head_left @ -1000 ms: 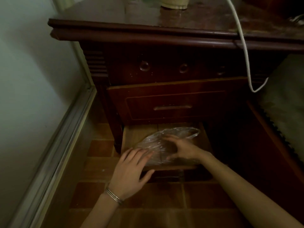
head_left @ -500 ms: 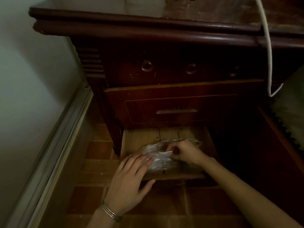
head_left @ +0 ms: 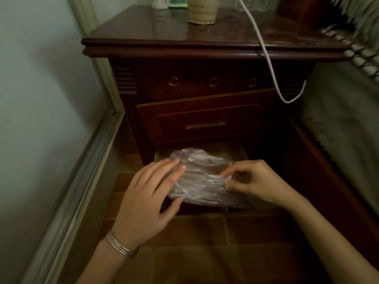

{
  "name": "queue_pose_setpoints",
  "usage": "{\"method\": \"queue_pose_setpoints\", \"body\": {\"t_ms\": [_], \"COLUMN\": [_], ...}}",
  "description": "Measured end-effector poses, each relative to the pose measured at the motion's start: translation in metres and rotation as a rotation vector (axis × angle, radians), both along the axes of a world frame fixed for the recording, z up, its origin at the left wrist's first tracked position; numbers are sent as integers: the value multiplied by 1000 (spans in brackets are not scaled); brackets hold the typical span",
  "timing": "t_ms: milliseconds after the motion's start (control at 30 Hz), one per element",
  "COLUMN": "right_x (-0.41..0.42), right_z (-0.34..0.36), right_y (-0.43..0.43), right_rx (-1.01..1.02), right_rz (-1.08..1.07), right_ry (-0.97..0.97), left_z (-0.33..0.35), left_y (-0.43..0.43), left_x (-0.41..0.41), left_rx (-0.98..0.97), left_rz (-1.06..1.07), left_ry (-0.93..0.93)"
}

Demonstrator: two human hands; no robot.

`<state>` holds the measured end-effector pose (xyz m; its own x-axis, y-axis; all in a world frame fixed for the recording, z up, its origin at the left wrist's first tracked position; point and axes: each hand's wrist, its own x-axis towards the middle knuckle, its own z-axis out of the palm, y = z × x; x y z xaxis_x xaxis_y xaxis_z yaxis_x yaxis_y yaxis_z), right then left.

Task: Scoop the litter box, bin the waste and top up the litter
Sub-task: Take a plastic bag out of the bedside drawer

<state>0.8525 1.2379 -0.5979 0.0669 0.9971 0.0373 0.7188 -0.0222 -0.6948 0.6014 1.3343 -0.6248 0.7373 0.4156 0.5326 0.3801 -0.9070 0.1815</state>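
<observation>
A crumpled clear plastic bag [head_left: 202, 177] lies over the pulled-out bottom drawer [head_left: 235, 149] of a dark wooden nightstand [head_left: 205, 48]. My left hand [head_left: 150, 193], with silver bangles on the wrist, grips the bag's left end, thumb under and fingers on top. My right hand [head_left: 257, 182] pinches the bag's right part between thumb and fingertips. The bag covers most of the drawer's inside. No litter box, scoop or litter is in view.
A closed middle drawer [head_left: 205, 125] sits just above the open one. A white cable [head_left: 264, 52] hangs over the nightstand's top, where a jar [head_left: 202, 10] stands. A pale wall with a metal rail [head_left: 78, 181] runs on the left; a bed [head_left: 344, 119] on the right. Brown floor tiles [head_left: 205, 242] lie below.
The bag has been spread wider between my hands and drawn toward the drawer's front edge. My left hand now holds its left end. The view has tilted back, showing the nightstand's top.
</observation>
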Motion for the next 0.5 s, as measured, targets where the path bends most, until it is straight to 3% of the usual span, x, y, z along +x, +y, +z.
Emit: {"method": "queue_pose_setpoints", "body": {"t_ms": [300,500], "right_x": [-22,-15], "right_z": [-43,-120], "right_y": [-87,-99], "right_rx": [-291,-369], "right_rz": [29,-105], "right_ry": [66,-87], "left_z": [-56,-121], "left_y": [-52,-57], "left_x": [-19,-12], "left_rx": [-144,-219], "left_rz": [-91,-77], "left_ry": [234,347]}}
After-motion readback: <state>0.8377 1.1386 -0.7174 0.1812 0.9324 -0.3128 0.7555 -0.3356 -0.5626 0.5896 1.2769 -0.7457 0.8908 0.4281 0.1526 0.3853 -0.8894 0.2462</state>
